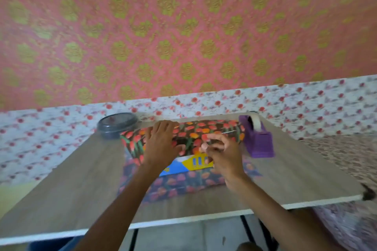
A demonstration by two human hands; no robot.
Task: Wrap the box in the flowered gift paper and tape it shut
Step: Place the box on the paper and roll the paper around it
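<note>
At centre frame on the table (81, 189), the paper (179, 185) lies under the box (195, 162) and folds over its top, with the near side bare. The left hand (161, 142) presses flat on the fold. The right hand (222, 153) curls at the paper's edge, its hold too blurred to tell. A purple dispenser (259, 140) stands just right and a dark tub (117, 125) is at upper left

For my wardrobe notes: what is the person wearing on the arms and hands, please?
The left forearm and right forearm are bare, with no sleeve in view. On the left hand and right hand I see no ring, watch or bracelet, though the picture is blurred.
</note>
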